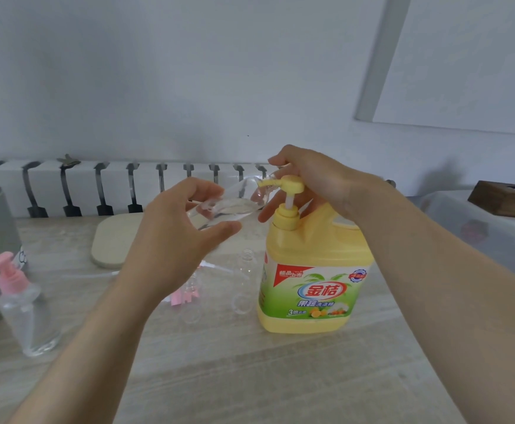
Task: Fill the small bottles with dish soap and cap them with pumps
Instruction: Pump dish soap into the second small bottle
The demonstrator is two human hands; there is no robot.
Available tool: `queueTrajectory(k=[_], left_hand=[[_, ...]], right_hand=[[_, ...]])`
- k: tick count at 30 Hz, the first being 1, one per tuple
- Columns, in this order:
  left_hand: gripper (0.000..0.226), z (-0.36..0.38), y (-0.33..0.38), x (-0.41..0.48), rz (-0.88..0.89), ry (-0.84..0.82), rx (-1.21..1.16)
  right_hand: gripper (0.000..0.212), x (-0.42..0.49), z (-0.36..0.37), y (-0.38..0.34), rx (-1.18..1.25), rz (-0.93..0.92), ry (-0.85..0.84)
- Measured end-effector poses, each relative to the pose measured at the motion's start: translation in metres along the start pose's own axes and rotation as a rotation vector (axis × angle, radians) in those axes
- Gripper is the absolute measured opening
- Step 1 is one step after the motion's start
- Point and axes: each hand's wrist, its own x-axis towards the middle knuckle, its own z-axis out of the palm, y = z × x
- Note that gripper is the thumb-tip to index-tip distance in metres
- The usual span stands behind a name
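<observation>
Item: small bottle (231, 206), tilted, gripped in my left hand (182, 228), mouth at the pump (291, 186) spout. Right hand (317, 182) curls over the pump atop the soap jug (311, 270). Best handling, I judge: slow, short presses.

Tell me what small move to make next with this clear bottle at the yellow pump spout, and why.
Probably press the yellow pump head down with your right hand. Its white stem stands raised, your left hand holds the clear small plastic bottle tilted with its mouth at the spout, and the large yellow dish soap jug stands upright.
</observation>
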Motion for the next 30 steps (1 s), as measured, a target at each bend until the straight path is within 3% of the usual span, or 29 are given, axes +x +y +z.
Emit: queueTrajectory(k=[9, 23, 30], left_hand=[[0.042, 0.0008, 0.0023, -0.001, -0.008, 0.015, -0.017], [0.043, 0.0002, 0.0004, 0.0004, 0.01, 0.006, -0.035], [0.045, -0.0013, -0.0008, -0.0007, 0.005, 0.004, -0.032]], right_hand=[[0.052, 0.0025, 0.0026, 0.0005, -0.042, -0.015, 0.098], [0.046, 0.0018, 0.002, 0.002, -0.014, 0.006, 0.118], [0.042, -0.0014, 0.005, -0.003, -0.136, 0.01, 0.175]])
